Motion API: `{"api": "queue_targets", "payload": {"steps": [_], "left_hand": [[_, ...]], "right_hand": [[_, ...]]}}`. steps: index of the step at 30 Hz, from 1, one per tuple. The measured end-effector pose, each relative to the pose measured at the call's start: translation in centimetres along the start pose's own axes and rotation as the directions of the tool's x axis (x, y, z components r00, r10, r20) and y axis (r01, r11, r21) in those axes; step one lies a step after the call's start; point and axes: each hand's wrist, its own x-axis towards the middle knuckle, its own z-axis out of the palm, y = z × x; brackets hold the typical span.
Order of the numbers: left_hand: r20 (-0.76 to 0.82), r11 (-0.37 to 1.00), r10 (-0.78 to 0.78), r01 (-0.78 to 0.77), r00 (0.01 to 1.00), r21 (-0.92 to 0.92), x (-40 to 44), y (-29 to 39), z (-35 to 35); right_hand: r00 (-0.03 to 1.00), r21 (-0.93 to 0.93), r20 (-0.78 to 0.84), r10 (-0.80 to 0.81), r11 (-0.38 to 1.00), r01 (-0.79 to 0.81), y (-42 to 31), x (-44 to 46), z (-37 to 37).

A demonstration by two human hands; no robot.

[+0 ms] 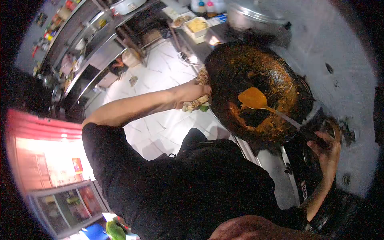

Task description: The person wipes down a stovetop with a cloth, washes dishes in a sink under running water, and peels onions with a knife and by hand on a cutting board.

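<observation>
A big dark wok (224, 100) stands on the stove, its inside coated with reddish-brown oily sauce. My left hand (192, 92) is closed round a bunched, stained cloth (194, 105) against the wok's near-left rim. In my right hand (327, 152) is the dark handle of a wok spatula (253, 98), held at the wok's right side. The spatula's blade, covered in orange sauce, lies over the middle of the wok. Whether the blade touches the metal I cannot tell.
A large lidded metal pot (254, 20) stands beyond the wok. Near it are a white container of yellow food (197, 25) and several bottles (206, 8). Metal shelving (102, 52) lines the far left, over a white tiled floor (154, 78). A glass-fronted cabinet (68, 208) stands lower left.
</observation>
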Motion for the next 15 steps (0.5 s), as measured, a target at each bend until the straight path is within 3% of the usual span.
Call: {"api": "queue_targets", "payload": {"steps": [2,6,9,10,12,15], "left_hand": [[-0.023,0.995,-0.082,0.083,0.996,0.049,-3.2,-2.0,-3.8],[-0.265,0.989,-0.083,0.047,0.961,-0.140,-6.0,-10.5,-12.1],[-0.364,0.980,-0.020,-0.054,0.931,-0.193,-10.8,-15.4,-20.1],[-0.430,0.971,-0.024,-0.080,0.903,-0.224,-8.8,-14.7,-17.2],[-0.540,0.938,-0.021,-0.171,0.842,-0.303,-11.0,-19.8,-23.2],[-0.645,0.918,-0.064,-0.209,0.761,-0.338,-13.7,-24.3,-28.6]], "right_hand": [[0.996,0.016,0.052,-0.066,0.998,0.065,-2.8,2.1,2.2],[0.920,-0.081,0.144,-0.365,0.922,0.379,-12.7,4.6,7.9],[0.899,0.122,0.204,-0.386,0.922,0.368,-21.2,5.6,14.3],[0.881,0.146,0.202,-0.428,0.903,0.405,-16.7,8.2,14.7],[0.878,0.251,0.208,-0.432,0.891,0.379,-22.7,8.3,19.8],[0.867,0.293,0.268,-0.420,0.893,0.342,-31.4,8.3,21.8]]}}
